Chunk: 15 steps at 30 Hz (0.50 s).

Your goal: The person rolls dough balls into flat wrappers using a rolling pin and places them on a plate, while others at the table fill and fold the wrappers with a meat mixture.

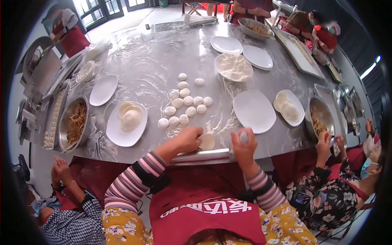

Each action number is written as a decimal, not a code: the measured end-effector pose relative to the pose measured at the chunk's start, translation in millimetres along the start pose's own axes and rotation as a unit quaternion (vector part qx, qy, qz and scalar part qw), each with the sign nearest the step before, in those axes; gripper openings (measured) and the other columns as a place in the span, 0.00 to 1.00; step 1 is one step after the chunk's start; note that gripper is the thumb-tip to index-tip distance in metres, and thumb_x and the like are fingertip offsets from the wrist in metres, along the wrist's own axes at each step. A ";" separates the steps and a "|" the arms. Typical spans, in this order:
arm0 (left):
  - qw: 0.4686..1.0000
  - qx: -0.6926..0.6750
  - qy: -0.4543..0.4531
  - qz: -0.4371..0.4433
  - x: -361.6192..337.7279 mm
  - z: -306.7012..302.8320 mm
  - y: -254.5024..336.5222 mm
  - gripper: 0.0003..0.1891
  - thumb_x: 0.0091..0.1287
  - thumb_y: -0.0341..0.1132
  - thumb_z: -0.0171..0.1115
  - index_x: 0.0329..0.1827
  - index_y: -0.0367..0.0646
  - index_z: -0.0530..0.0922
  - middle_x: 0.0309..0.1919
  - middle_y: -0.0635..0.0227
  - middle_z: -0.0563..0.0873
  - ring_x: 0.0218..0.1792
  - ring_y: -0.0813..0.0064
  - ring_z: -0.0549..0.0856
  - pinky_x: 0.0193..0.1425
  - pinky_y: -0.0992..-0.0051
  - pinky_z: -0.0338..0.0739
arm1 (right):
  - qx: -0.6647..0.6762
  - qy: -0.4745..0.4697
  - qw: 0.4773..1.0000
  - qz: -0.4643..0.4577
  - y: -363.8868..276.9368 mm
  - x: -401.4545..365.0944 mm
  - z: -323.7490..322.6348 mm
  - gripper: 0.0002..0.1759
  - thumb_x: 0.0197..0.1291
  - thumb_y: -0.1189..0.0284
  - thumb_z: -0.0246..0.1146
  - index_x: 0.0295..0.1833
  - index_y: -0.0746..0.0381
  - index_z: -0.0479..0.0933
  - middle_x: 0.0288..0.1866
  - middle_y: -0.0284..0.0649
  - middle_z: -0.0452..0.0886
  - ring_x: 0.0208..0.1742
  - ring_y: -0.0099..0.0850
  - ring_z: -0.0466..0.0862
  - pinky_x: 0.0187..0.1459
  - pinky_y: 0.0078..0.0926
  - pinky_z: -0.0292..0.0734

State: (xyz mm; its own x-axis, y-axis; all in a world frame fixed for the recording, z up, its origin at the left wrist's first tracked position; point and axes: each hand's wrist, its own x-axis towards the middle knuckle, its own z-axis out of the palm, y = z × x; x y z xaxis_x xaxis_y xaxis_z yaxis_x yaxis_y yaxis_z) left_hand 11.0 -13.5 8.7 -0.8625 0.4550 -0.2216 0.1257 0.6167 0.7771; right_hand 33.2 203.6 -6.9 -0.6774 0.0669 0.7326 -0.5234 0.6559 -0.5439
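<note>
My left hand (pixel 187 140) is closed on the edge of a flat round dough wrapper (pixel 207 141) near the front edge of the table. To its right, my right hand (pixel 245 148) is wrapped around a rolling pin (pixel 243 137); only its pale rounded end shows above the fingers. Just beyond my hands lie several small floured dough pieces (pixel 188 101) in a loose cluster. A white plate (pixel 116 134) on the left holds rolled wrappers (pixel 131 118). Another white plate (pixel 254 112) lies bare to the right of the dough pieces.
A bowl of flour (pixel 233 67) stands farther back. Filling bowls (pixel 85 134) (pixel 320 116) sit at both sides, near co-workers' hands (pixel 61 171) (pixel 324 147). A plate of wrappers (pixel 293 119) lies at right. Trays (pixel 302 57) line the far right. Flour streaks the metal table (pixel 141 61).
</note>
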 end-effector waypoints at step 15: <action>0.998 0.053 0.023 -0.006 5.0 3.2 8.7 0.09 0.58 0.32 0.56 0.37 0.36 0.76 0.31 0.49 0.82 0.36 0.56 0.82 0.39 0.64 0.74 | 0.053 0.004 0.996 0.072 -7.6 21.9 18.1 0.13 0.49 0.77 0.68 0.28 0.62 0.67 0.20 0.44 0.72 0.20 0.42 0.74 0.23 0.33 0.70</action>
State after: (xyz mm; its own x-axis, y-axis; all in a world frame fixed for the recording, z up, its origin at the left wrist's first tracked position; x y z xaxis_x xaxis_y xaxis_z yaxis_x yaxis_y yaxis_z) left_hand 9.4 -3.8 12.5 -0.8852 0.4193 -0.2012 0.1647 0.6872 0.7076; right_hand 13.0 186.5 5.8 -0.7454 0.1620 0.6466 -0.4727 0.5555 -0.6841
